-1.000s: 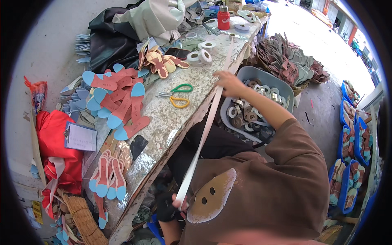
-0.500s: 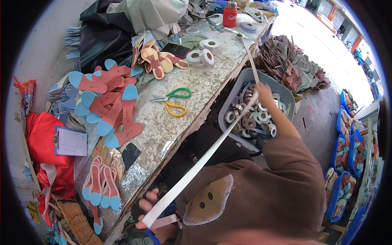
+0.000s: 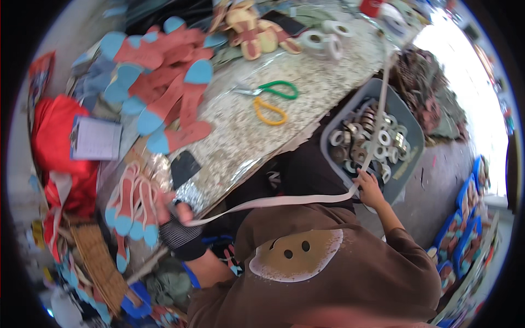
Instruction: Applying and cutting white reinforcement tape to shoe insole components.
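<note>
While the gloved left hand (image 3: 179, 229) gripped a pale strip (image 3: 284, 200) at the near left edge of the worktop (image 3: 235, 131), this strip sagged rightward to the right hand (image 3: 371, 189), which pinched it beside the grey bin (image 3: 411, 150) of rolls (image 3: 384, 138).

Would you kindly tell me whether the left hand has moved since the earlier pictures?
Yes: the left hand has moved leftward and up in the view, closer to the pale-edged insoles on the table, and now appears just beside them.
</note>
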`<move>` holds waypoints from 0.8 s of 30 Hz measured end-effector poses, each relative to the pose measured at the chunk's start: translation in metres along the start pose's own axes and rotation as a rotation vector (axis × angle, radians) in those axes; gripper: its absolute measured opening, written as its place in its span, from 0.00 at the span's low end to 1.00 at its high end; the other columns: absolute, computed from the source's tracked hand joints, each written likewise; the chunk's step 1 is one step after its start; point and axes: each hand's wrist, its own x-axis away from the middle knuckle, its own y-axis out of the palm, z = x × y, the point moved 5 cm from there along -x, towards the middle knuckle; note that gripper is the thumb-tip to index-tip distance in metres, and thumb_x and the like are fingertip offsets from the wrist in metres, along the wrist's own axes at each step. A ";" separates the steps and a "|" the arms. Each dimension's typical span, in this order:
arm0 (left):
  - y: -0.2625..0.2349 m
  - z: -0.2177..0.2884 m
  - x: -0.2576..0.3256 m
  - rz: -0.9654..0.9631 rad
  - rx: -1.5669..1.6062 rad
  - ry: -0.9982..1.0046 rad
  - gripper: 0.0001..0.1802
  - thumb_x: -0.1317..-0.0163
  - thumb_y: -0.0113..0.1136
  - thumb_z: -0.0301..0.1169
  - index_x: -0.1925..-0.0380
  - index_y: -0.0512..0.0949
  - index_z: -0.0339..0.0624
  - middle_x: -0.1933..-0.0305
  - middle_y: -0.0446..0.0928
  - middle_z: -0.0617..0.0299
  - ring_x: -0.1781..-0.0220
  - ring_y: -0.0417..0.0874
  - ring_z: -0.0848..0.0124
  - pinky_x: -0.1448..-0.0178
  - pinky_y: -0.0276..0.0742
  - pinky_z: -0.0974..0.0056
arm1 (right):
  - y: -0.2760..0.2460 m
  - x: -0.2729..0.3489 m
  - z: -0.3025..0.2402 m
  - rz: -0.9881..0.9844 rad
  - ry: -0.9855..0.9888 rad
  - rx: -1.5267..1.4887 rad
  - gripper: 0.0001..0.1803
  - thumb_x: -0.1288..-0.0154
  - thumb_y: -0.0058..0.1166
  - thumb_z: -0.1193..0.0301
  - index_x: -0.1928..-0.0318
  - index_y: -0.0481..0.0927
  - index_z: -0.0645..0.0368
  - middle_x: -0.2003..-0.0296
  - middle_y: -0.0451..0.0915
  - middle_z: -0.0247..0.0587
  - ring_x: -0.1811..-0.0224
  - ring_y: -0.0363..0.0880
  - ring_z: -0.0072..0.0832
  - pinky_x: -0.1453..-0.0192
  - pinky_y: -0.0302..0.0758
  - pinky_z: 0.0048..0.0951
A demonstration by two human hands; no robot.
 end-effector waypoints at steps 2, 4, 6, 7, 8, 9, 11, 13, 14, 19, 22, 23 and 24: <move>0.043 -0.023 0.030 -0.006 -0.362 0.100 0.32 0.40 0.60 0.30 0.35 0.65 0.34 0.70 0.76 0.56 0.85 0.69 0.74 0.84 0.62 0.74 | -0.050 -0.034 -0.052 0.093 -0.222 0.063 0.26 0.56 0.50 0.84 0.52 0.79 0.54 0.34 0.67 0.49 0.32 0.65 0.47 0.26 0.54 0.56; 0.048 -0.045 0.039 -0.138 -0.432 -0.001 0.43 0.46 0.66 0.29 0.30 0.58 0.35 0.69 0.80 0.55 0.85 0.71 0.76 0.83 0.61 0.74 | -0.101 -0.072 -0.115 0.145 -0.400 -0.118 0.25 0.54 0.49 0.86 0.52 0.78 0.56 0.38 0.72 0.48 0.33 0.67 0.46 0.28 0.60 0.48; 0.060 -0.061 0.041 -0.181 -0.538 -0.015 0.43 0.45 0.64 0.30 0.31 0.58 0.33 0.69 0.82 0.55 0.81 0.74 0.76 0.77 0.65 0.74 | -0.137 -0.106 -0.170 0.261 -0.598 -0.289 0.19 0.45 0.55 0.81 0.51 0.78 0.58 0.46 0.78 0.48 0.40 0.74 0.48 0.36 0.70 0.43; 0.062 -0.067 0.043 -0.181 -0.574 0.004 0.38 0.44 0.64 0.31 0.34 0.62 0.32 0.68 0.83 0.55 0.76 0.78 0.75 0.72 0.70 0.73 | -0.152 -0.124 -0.195 0.265 -0.616 -0.279 0.16 0.43 0.57 0.77 0.51 0.78 0.59 0.48 0.79 0.48 0.43 0.76 0.47 0.39 0.72 0.41; 0.066 -0.070 0.043 -0.164 -0.632 0.002 0.27 0.42 0.61 0.28 0.42 0.68 0.33 0.66 0.83 0.54 0.71 0.81 0.74 0.69 0.72 0.73 | -0.157 -0.144 -0.214 0.362 -0.657 -0.182 0.15 0.39 0.57 0.73 0.51 0.78 0.59 0.51 0.80 0.48 0.45 0.77 0.46 0.40 0.72 0.41; 0.069 -0.075 0.044 -0.187 -0.589 -0.005 0.23 0.41 0.60 0.26 0.45 0.69 0.35 0.64 0.83 0.52 0.70 0.82 0.73 0.69 0.72 0.73 | -0.165 -0.164 -0.236 0.413 -0.684 -0.119 0.16 0.36 0.57 0.68 0.49 0.78 0.58 0.50 0.79 0.47 0.46 0.76 0.46 0.41 0.72 0.42; 0.071 -0.077 0.049 -0.200 -0.560 -0.007 0.19 0.40 0.58 0.24 0.48 0.70 0.36 0.61 0.83 0.50 0.69 0.82 0.72 0.69 0.72 0.73 | -0.167 -0.197 -0.271 0.571 -0.688 0.102 0.24 0.34 0.56 0.63 0.40 0.72 0.57 0.45 0.77 0.46 0.43 0.75 0.45 0.39 0.71 0.44; 0.076 -0.073 0.057 -0.234 -0.508 -0.039 0.18 0.39 0.56 0.22 0.48 0.69 0.37 0.55 0.82 0.46 0.70 0.82 0.72 0.68 0.72 0.73 | -0.145 -0.224 -0.282 0.551 -0.660 0.230 0.26 0.34 0.56 0.63 0.39 0.71 0.57 0.44 0.77 0.46 0.42 0.74 0.45 0.38 0.70 0.44; 0.074 -0.068 0.059 -0.225 -0.517 -0.035 0.18 0.39 0.56 0.22 0.48 0.69 0.37 0.55 0.82 0.46 0.70 0.82 0.72 0.68 0.72 0.73 | -0.133 -0.234 -0.283 0.535 -0.617 0.374 0.27 0.34 0.56 0.62 0.37 0.69 0.57 0.43 0.77 0.45 0.41 0.74 0.45 0.37 0.70 0.44; 0.061 -0.060 0.060 -0.162 -0.541 -0.062 0.18 0.38 0.57 0.22 0.47 0.69 0.35 0.55 0.82 0.47 0.71 0.81 0.73 0.64 0.72 0.73 | -0.145 -0.232 -0.294 0.249 -0.477 0.267 0.20 0.36 0.56 0.67 0.43 0.71 0.52 0.59 0.81 0.51 0.54 0.80 0.48 0.54 0.77 0.47; 0.055 -0.067 0.055 -0.112 -0.571 -0.080 0.15 0.38 0.59 0.23 0.52 0.72 0.33 0.60 0.83 0.50 0.66 0.82 0.72 0.59 0.76 0.71 | -0.145 -0.242 -0.278 0.267 -0.528 0.290 0.16 0.39 0.56 0.71 0.52 0.71 0.56 0.64 0.80 0.51 0.57 0.79 0.49 0.56 0.75 0.47; 0.054 -0.070 0.053 -0.175 -0.543 -0.049 0.13 0.38 0.59 0.23 0.54 0.73 0.34 0.60 0.83 0.50 0.64 0.83 0.72 0.57 0.76 0.70 | -0.151 -0.237 -0.275 0.312 -0.647 0.175 0.14 0.44 0.55 0.76 0.57 0.70 0.58 0.64 0.78 0.51 0.59 0.78 0.50 0.56 0.74 0.45; 0.055 -0.071 0.051 -0.239 -0.516 -0.014 0.12 0.38 0.60 0.23 0.55 0.74 0.34 0.61 0.83 0.50 0.62 0.83 0.71 0.54 0.77 0.68 | -0.154 -0.234 -0.273 0.309 -0.647 0.175 0.14 0.44 0.55 0.76 0.57 0.70 0.58 0.64 0.78 0.51 0.59 0.78 0.50 0.56 0.74 0.45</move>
